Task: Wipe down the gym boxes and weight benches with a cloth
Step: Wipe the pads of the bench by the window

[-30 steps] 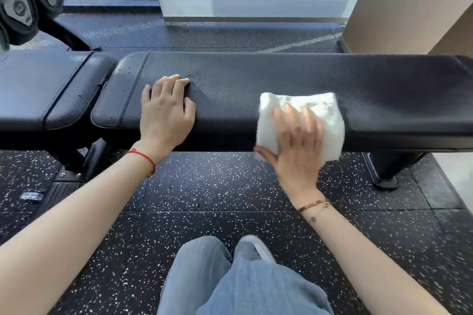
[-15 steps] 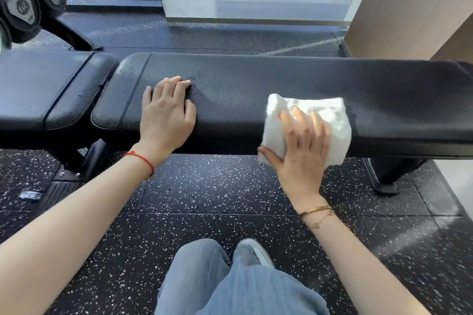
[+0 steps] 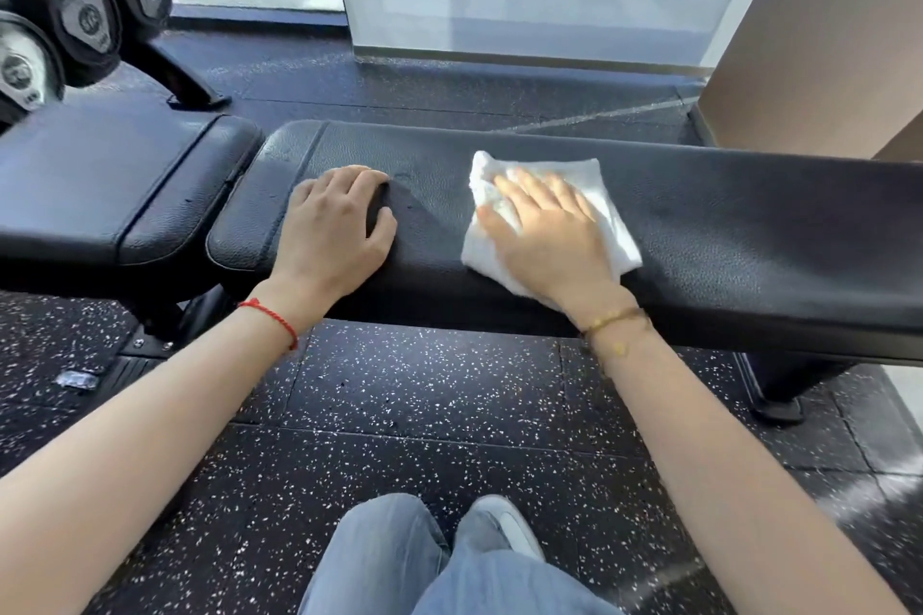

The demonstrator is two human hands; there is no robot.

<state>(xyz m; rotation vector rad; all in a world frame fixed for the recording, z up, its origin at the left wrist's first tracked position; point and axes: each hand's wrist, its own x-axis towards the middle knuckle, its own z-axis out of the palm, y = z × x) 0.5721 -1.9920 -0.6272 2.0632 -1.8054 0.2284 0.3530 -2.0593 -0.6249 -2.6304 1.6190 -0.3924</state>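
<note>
Cloth (image 3: pixel 597 187) lies white and folded on top of the long black bench (image 3: pixel 749 235) in front of you, roughly at its middle. Your right hand (image 3: pixel 547 227) lies flat on the cloth, its fingers (image 3: pixel 529 187) straight and slightly spread, pressing the cloth against the padding; the cloth's edges show beyond the hand on the far side and to the right, and a corner hangs a little over the near edge. Your left hand (image 3: pixel 334 225) rests on the same pad nearer its left end, apart from the cloth, with its fingertips bent against the leather and the thumb out to the right; it holds nothing. You wear a red string bracelet (image 3: pixel 274 320) on the left wrist and a gold chain (image 3: pixel 614 317) on the right. Left of the pad sits a second black pad (image 3: pixel 115 180), just beside it with a narrow gap between. Dumbbells (image 3: pixel 85 15) sit on a rack at the upper left. Black speckled floor (image 3: pixel 424 415) runs below, with your jeans (image 3: pixel 399 564) at the lower edge.
</note>
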